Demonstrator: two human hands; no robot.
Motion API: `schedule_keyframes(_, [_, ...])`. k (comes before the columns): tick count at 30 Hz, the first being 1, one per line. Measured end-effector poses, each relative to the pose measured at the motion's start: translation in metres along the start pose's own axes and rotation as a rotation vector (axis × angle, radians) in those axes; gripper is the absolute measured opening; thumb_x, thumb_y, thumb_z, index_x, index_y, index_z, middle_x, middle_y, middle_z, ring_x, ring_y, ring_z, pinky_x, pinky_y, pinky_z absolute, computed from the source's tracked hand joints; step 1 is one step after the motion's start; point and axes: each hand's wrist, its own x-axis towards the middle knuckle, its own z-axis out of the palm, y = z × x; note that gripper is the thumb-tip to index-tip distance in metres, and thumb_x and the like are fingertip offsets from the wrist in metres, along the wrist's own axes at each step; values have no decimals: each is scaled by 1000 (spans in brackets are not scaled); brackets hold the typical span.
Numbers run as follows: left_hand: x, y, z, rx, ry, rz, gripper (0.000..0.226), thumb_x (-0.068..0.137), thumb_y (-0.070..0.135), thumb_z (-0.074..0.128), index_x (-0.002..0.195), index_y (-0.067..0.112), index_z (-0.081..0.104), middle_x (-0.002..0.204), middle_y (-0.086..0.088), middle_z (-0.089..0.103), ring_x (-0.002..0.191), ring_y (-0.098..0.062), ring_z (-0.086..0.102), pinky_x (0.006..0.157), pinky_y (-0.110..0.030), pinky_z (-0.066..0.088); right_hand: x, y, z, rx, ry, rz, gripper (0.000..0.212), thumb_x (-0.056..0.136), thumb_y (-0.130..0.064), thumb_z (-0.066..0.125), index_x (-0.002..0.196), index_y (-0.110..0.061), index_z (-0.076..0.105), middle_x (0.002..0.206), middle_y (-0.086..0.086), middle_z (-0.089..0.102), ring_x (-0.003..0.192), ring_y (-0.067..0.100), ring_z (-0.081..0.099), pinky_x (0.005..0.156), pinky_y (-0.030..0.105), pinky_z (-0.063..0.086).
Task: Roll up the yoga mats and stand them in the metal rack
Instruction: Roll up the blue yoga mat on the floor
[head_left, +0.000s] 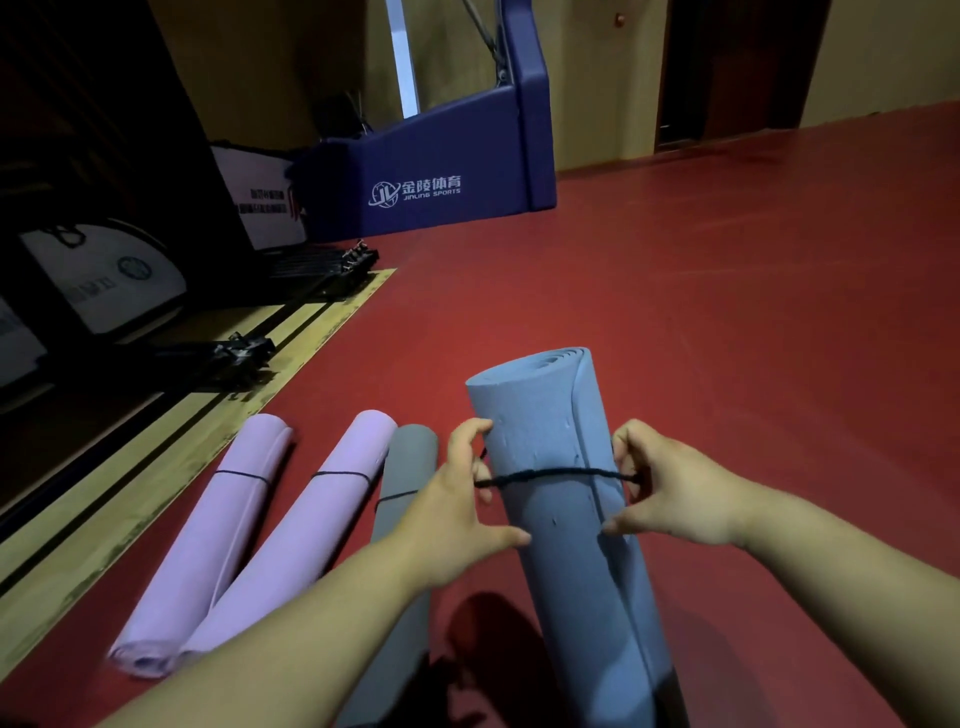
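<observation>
A rolled blue yoga mat (561, 519) lies on the red floor in front of me, its far end pointing away. A black string (556, 474) runs across its middle. My left hand (457, 519) holds the string's left end against the roll. On the other side, my right hand (675, 493) pinches the string's right end. To the left lie two rolled purple mats (218, 530) (311, 525) and a rolled grey mat (400, 499), each tied with a black string. My left forearm crosses over the grey mat. No metal rack is visible.
A blue padded basketball-stand base (426, 171) stands at the back. Black folded metal frames (228, 358) (332, 262) and white signboards (104, 275) lie along the dark left wall, beside a yellow floor strip (171, 447). Red floor (727, 312) spreads to the right, toward a dark doorway (727, 67).
</observation>
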Motion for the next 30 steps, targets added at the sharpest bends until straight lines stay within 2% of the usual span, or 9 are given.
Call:
schedule_keyframes(3, [-12, -21, 22, -1, -115, -66, 147, 68, 29, 95, 152, 55, -23, 96, 5, 51, 88, -9, 58, 85, -22, 51, -5, 21, 11, -32, -30, 73, 79, 52, -31, 98, 109, -30, 43, 84, 6, 61, 63, 8, 56, 67, 43, 51])
schedule_keyframes(5, [-19, -31, 39, -29, -122, -95, 153, 68, 27, 96, 145, 61, -32, 94, 5, 50, 87, -11, 59, 84, -22, 52, -10, 31, 17, -22, -55, 121, 94, 58, -25, 99, 129, -33, 38, 85, 3, 62, 66, 6, 59, 69, 36, 51])
schedule_keyframes(8, [-26, -38, 58, -56, -130, -139, 155, 67, 27, 96, 146, 54, -36, 93, 12, 49, 82, -4, 57, 74, -11, 45, -16, 37, 25, 14, -117, 144, 120, 61, -24, 99, 149, -45, 21, 78, -2, 65, 67, 2, 62, 66, 23, 48])
schedule_keyframes(12, [-30, -45, 66, -59, -125, -143, 158, 66, 25, 96, 144, 53, -39, 86, 9, 53, 76, 0, 57, 68, -9, 42, -24, 34, 34, 44, -134, 143, 132, 65, -22, 97, 154, -55, 5, 71, -7, 65, 67, 2, 64, 67, 17, 46])
schedule_keyframes(19, [-41, -63, 84, -1, -263, -167, 156, 67, 31, 95, 133, 64, -43, 95, -10, 56, 78, -11, 60, 68, -15, 48, -52, 35, 41, 67, -242, 202, 131, 77, 1, 86, 153, -37, -14, 65, -47, 56, 68, -19, 59, 68, 2, 40])
schedule_keyframes(22, [-39, -63, 87, -11, -252, -169, 156, 66, 35, 96, 127, 70, -43, 102, -2, 57, 89, -9, 65, 80, -20, 53, -56, 51, 42, 15, -236, 247, 136, 73, -13, 92, 150, -54, -12, 72, -23, 66, 68, -9, 61, 68, 8, 43])
schedule_keyframes(24, [-37, -61, 87, -17, -243, -165, 155, 64, 37, 97, 126, 73, -41, 125, 0, 53, 102, -9, 63, 90, -20, 52, -58, 55, 40, -71, -236, 247, 137, 68, -31, 95, 146, -65, -12, 95, -11, 58, 83, 1, 59, 78, 16, 46])
schedule_keyframes(28, [-35, -49, 83, 16, -162, -71, 135, 66, 58, 87, 137, 73, -27, 164, 7, 15, 147, -17, 34, 120, -36, 36, -54, 48, 31, 67, -126, 282, 123, 53, -41, 97, 153, -46, 25, 139, -5, 47, 124, 17, 55, 96, 26, 46])
schedule_keyframes(30, [-26, -36, 78, -29, -37, 15, 99, 71, 67, 74, 139, 73, 2, 168, 8, 8, 153, -19, 25, 122, -44, 32, -50, 44, 27, 273, -40, 294, 107, 45, -38, 97, 139, -28, 48, 137, -5, 62, 126, 18, 61, 101, 40, 54])
